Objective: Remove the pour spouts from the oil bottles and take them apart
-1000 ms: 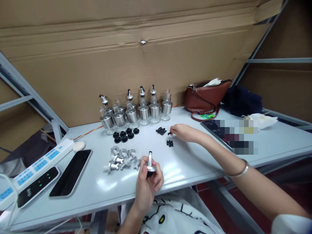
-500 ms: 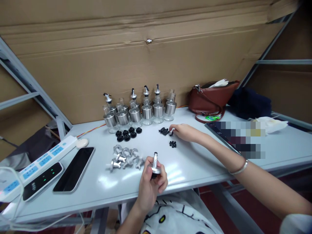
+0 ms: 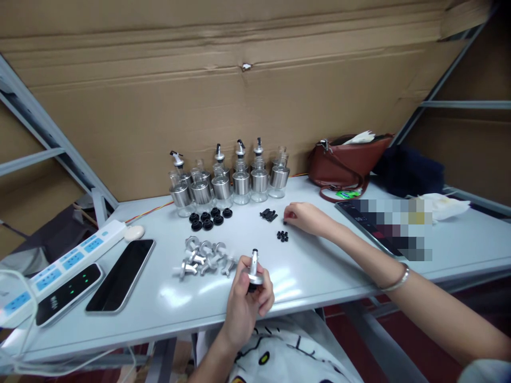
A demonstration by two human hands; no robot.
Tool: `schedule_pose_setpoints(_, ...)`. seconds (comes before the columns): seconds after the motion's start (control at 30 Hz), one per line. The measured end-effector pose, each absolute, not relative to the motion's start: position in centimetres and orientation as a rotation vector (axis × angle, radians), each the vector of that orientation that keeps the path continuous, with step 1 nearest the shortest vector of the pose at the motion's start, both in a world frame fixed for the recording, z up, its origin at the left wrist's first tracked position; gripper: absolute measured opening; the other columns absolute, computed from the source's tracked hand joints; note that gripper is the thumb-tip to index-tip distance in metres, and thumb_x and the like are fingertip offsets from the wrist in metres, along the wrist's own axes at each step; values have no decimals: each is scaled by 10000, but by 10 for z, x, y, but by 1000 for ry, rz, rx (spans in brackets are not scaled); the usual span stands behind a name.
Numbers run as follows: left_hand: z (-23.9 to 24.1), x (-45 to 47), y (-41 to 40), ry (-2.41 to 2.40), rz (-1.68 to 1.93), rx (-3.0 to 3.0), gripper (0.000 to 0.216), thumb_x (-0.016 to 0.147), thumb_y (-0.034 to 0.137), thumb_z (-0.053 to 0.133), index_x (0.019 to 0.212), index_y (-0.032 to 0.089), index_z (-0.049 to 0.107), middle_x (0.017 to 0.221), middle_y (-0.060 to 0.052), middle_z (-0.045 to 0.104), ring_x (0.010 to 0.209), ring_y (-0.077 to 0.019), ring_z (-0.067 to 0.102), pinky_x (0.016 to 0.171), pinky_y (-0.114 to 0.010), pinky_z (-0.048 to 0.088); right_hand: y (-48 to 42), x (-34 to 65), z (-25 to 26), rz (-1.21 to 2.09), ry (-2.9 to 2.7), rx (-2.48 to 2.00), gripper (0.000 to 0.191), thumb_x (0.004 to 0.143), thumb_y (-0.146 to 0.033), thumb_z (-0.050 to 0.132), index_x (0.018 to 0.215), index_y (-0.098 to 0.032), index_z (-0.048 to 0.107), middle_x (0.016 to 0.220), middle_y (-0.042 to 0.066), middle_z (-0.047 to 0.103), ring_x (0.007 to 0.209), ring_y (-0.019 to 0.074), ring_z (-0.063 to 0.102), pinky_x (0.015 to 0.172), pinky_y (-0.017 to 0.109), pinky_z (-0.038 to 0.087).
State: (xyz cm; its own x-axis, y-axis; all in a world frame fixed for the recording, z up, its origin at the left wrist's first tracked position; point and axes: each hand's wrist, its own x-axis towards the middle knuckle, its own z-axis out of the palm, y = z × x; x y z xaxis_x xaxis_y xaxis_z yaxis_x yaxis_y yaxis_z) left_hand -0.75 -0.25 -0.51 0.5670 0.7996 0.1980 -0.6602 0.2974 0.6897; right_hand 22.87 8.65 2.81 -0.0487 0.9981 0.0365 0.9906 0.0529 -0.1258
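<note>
Near the table's front edge, my left hand [image 3: 248, 298] is closed around a silver pour spout [image 3: 254, 274], held upright with its black tip on top and a black stopper beneath. Farther back, my right hand [image 3: 305, 217] pinches a small black plastic piece [image 3: 285, 222], mostly covered by the fingertips. Just left of those fingers lie several black flaps [image 3: 269, 215]. Closer to me sits a cluster of tiny black caps [image 3: 282, 236]. Several loose silver pour spouts [image 3: 207, 258] lie left of my left hand, with black ribbed stoppers [image 3: 208, 219] behind them.
Glass bottles with steel bands [image 3: 241, 183] stand in rows at the back, some topped with spouts. A power strip [image 3: 74, 259], a black phone [image 3: 122, 276] and a display device [image 3: 69, 293] lie left. At right are a brown bag [image 3: 347, 162] and a partly blurred tablet [image 3: 371, 223].
My right hand has drawn slightly right, away from the black flaps, with its fingers now pinched on the small black piece. My left hand holds the pour spout nearly still.
</note>
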Motion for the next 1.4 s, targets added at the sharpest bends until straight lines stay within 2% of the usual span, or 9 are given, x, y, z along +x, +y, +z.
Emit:
schedule_pose_setpoints(0.17, -6, -9, -3, 186, 973, 821, 351, 866, 544, 518, 842, 201, 448, 538, 84, 316, 413, -40, 201, 418, -156, 206, 96, 216, 24, 75, -2146, -2063, 127, 853, -189, 568, 833, -156, 689, 880, 91, 686, 804, 226, 622, 658, 259, 390)
schedule_pose_setpoints(0.33, -6, -8, -2, 177, 977, 787, 342, 866, 538, 528, 840, 204, 462, 538, 81, 318, 415, -43, 201, 424, -161, 201, 91, 211, 32, 111, -2088, -1973, 181, 896, -172, 507, 862, -148, 683, 889, 80, 690, 817, 205, 623, 698, 252, 406)
schedule_pose_setpoints(0.43, -6, -8, -1, 165, 963, 735, 383, 869, 579, 497, 826, 198, 492, 518, 81, 307, 407, -42, 199, 432, -167, 201, 64, 204, 43, 232, -1961, -1720, 202, 923, -218, 477, 848, -156, 654, 841, 58, 677, 769, 190, 608, 682, 253, 426)
schedule_pose_setpoints(0.5, -7, -8, 0, 170, 943, 706, 432, 865, 612, 470, 815, 186, 523, 504, 80, 298, 398, -40, 196, 434, -171, 199, 41, 193, 51, 331, -1952, -1433, 212, 949, -252, 440, 906, -167, 630, 881, 55, 658, 770, 177, 596, 674, 253, 437)
schedule_pose_setpoints(0.6, -7, -9, 1, 192, 916, 673, 469, 865, 624, 455, 799, 171, 560, 487, 78, 296, 391, -42, 203, 438, -176, 203, 13, 172, 57, 390, -2032, -1147, 194, 975, -270, 424, 995, -177, 594, 935, 59, 621, 822, 163, 578, 730, 261, 442)
schedule_pose_setpoints(0.7, -6, -8, 2, 189, 890, 655, 468, 869, 611, 462, 788, 167, 585, 463, 76, 300, 390, -50, 214, 445, -182, 213, 1, 154, 55, 390, -2090, -1001, 194, 995, -281, 403, 990, -178, 566, 920, 62, 599, 834, 160, 559, 748, 272, 438)
schedule_pose_setpoints(1.0, -7, -11, 2, 89, 831, 613, 471, 916, 559, 411, 817, 159, 638, 411, 78, 283, 359, -62, 195, 435, -191, 218, -1, 142, 38, 284, -2120, -954, 268, 1023, -293, 279, 926, -168, 496, 837, 52, 546, 771, 163, 495, 740, 296, 406)
schedule_pose_setpoints(1.13, -9, -10, 2, 69, 834, 640, 480, 924, 559, 388, 801, 157, 620, 407, 81, 263, 352, -62, 183, 427, -186, 226, 0, 141, 37, 239, -2153, -945, 328, 1029, -330, 225, 887, -175, 477, 782, 43, 527, 717, 170, 466, 687, 301, 382)
schedule_pose_setpoints(1.4, -11, -6, -1, 104, 895, 806, 462, 825, 644, 504, 830, 183, 529, 523, 89, 297, 352, -27, 200, 424, -169, 239, 0, 142, 36, 197, -2123, -895, 371, 1034, -355, 206, 810, -188, 451, 708, 17, 501, 671, 160, 452, 687, 308, 346)
